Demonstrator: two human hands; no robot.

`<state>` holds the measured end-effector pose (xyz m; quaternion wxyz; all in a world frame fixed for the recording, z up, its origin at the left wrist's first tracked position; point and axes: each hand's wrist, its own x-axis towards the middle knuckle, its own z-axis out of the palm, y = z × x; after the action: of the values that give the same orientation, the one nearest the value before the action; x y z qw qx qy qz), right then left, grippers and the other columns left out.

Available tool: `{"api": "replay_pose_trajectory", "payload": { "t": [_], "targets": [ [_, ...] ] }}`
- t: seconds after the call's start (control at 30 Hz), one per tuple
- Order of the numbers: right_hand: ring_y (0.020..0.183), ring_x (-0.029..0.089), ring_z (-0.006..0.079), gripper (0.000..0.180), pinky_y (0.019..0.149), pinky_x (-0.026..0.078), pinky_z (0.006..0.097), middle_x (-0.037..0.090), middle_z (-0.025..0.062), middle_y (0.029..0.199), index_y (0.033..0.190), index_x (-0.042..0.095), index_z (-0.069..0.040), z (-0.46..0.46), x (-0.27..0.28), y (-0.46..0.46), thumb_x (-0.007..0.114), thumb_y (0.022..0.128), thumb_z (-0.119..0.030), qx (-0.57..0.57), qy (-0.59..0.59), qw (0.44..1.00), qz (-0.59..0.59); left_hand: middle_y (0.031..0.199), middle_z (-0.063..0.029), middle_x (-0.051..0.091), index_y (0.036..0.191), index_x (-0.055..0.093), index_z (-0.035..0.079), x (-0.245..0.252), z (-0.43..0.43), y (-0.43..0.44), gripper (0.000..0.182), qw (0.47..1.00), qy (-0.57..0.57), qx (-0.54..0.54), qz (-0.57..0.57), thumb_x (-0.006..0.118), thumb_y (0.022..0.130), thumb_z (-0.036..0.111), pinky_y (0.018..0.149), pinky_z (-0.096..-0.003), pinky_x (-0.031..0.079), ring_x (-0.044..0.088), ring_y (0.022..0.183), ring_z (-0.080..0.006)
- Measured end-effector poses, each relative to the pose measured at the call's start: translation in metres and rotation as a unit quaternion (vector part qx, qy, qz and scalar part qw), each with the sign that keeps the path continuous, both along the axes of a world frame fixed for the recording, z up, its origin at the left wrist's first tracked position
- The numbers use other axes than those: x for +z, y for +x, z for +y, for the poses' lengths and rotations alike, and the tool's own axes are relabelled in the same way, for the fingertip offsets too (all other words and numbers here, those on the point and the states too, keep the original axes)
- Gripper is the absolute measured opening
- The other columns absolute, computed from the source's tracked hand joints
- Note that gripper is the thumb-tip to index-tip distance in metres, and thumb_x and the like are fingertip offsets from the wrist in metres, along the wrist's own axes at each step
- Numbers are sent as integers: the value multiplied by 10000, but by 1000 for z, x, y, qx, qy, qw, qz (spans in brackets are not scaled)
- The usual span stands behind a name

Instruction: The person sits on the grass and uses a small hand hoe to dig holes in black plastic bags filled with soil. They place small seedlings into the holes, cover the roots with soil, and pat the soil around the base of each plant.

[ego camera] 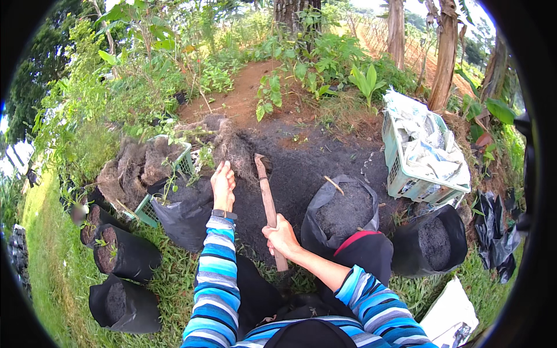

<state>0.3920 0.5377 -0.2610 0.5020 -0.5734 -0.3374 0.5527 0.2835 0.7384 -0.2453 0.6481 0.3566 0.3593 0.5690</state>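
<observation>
My right hand [282, 238] is closed around the lower part of a wooden-handled digging tool [266, 195], which stands nearly upright in the view. Its head meets the dark, loose soil [287, 174], and its exact shape is hard to make out. Fingers curled, my left hand [223, 185] grips the near edge of a matted clump of fibrous roots [235, 145]. That clump lies just left of the tool's head. Close beside my left wrist stands a black plastic grow bag [182, 222] of soil. Another filled grow bag [346, 213], with a stick on top, sits by my right knee.
At left, a green plastic crate [150, 211] has more root clumps [143, 165] around it. Several black grow bags [135, 254] stand on the grass. A pale green crate [404, 174] of white sacks is at right, near another soil-filled bag [431, 243]. Tree trunks [296, 17] rise behind.
</observation>
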Motion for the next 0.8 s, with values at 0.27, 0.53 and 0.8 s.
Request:
{"api": "replay_pose_trajectory", "payload": {
  "t": [0.27,0.53,0.8],
  "targets": [
    [391,452,97,170,333,438,276,432,39,629,938,330,-43,28,28,36,484,869,-23,-210,210,952,79,571,77,397,994,518,98,-6,1,-10,165,999,6,-28,44,605,899,199,356,-172,210,304,419,-3],
    [390,470,118,169,320,409,295,465,48,599,910,366,-26,15,16,14,523,850,-44,-10,42,999,6,573,83,416,956,535,94,-10,-9,-3,133,991,-18,-51,118,608,890,184,341,-166,197,289,406,3],
    [349,465,132,230,286,412,290,462,51,559,962,323,-18,18,19,29,525,857,-56,-178,119,976,34,562,94,402,1027,544,73,-10,-5,0,203,993,17,-47,112,622,889,199,357,-179,162,270,411,14]
  ]
}}
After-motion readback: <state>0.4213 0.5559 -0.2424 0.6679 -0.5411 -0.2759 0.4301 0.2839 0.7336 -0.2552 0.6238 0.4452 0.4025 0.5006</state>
